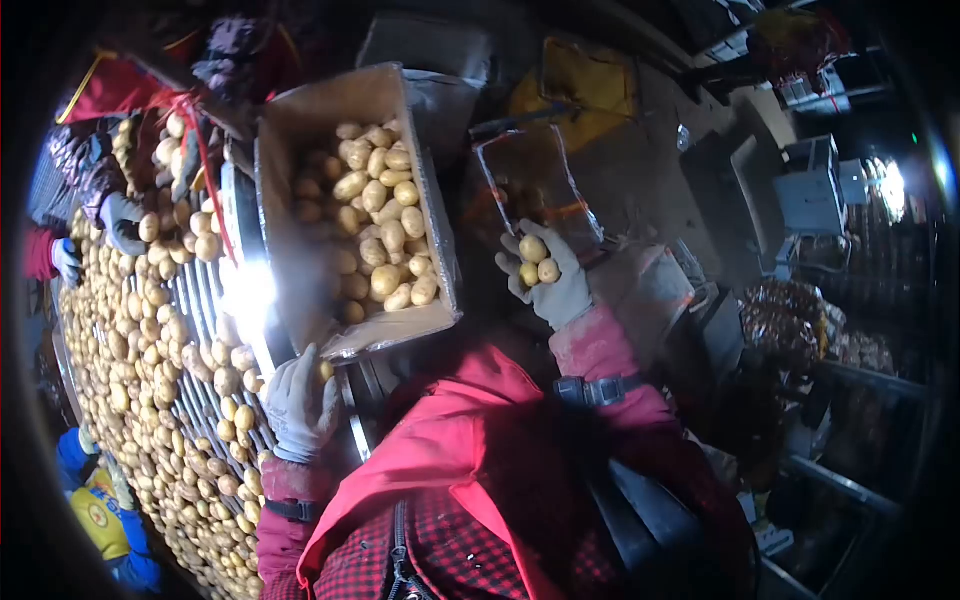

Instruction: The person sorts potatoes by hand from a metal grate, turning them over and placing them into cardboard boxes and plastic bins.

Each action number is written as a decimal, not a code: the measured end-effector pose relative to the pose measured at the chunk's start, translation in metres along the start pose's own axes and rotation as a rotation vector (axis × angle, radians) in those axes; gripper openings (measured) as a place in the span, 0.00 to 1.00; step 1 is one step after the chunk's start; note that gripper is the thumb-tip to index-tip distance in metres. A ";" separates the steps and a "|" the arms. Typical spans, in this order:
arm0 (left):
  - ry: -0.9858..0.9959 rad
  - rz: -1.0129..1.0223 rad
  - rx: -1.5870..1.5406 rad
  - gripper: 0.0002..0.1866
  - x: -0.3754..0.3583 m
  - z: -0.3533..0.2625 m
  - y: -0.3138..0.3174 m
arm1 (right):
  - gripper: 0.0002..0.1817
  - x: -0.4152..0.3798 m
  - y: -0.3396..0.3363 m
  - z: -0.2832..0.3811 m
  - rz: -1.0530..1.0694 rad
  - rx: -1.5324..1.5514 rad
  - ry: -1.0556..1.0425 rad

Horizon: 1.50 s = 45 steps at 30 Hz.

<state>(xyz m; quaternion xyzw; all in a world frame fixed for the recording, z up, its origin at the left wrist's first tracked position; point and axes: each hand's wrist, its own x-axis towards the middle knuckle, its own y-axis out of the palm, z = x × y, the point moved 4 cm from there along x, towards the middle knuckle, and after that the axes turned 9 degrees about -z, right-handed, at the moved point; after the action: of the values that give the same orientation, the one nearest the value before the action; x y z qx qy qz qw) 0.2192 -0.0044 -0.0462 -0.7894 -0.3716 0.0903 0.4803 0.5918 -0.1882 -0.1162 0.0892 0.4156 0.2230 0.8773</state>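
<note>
My left hand (300, 405), in a pale glove, is beside the near left corner of an open cardboard box (440, 250), its fingers closed around a potato (326, 371) that partly shows. Many potatoes (382, 210) lie inside the box. To the right of the box my right hand (556, 283), also gloved, holds several small potatoes (534, 249) in its palm. Just beyond that hand stands a dark open container (580, 195) with a pale rim and some potatoes inside.
A roller conveyor (195, 300) covered in potatoes runs along the left. Co-workers' gloved hands (122, 222) reach over it from the far left; a person in a yellow and blue top (100, 515) is at lower left. Yellow crate (590, 85) stands beyond the dark container.
</note>
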 end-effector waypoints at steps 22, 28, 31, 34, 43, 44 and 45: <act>-0.109 -0.096 0.012 0.28 0.012 -0.009 -0.001 | 0.29 0.103 0.150 0.100 0.324 -0.071 -0.081; -0.044 -0.041 -0.180 0.31 0.066 -0.046 0.023 | 0.27 -0.040 0.144 -0.040 0.968 -0.387 0.251; 0.180 0.012 -0.170 0.43 0.078 -0.072 0.052 | 0.26 -0.045 0.131 -0.084 0.749 -0.240 0.333; 0.113 0.112 -0.294 0.44 0.077 -0.074 0.075 | 0.17 -0.045 0.108 -0.067 0.578 -0.068 0.384; 0.114 0.059 -0.253 0.30 0.052 -0.039 0.090 | 0.39 -0.007 -0.020 0.023 0.034 0.051 0.143; 0.100 0.064 -0.229 0.29 0.053 -0.039 0.090 | 0.39 -0.007 -0.031 0.026 0.005 0.070 0.110; 0.084 0.068 -0.205 0.28 0.053 -0.039 0.090 | 0.40 0.000 -0.048 0.025 -0.008 0.055 0.062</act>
<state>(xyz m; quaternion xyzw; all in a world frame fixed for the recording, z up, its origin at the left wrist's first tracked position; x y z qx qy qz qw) 0.3214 -0.0191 -0.0882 -0.8496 -0.3313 0.0348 0.4090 0.6259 -0.2302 -0.1168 0.1046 0.4487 0.2110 0.8621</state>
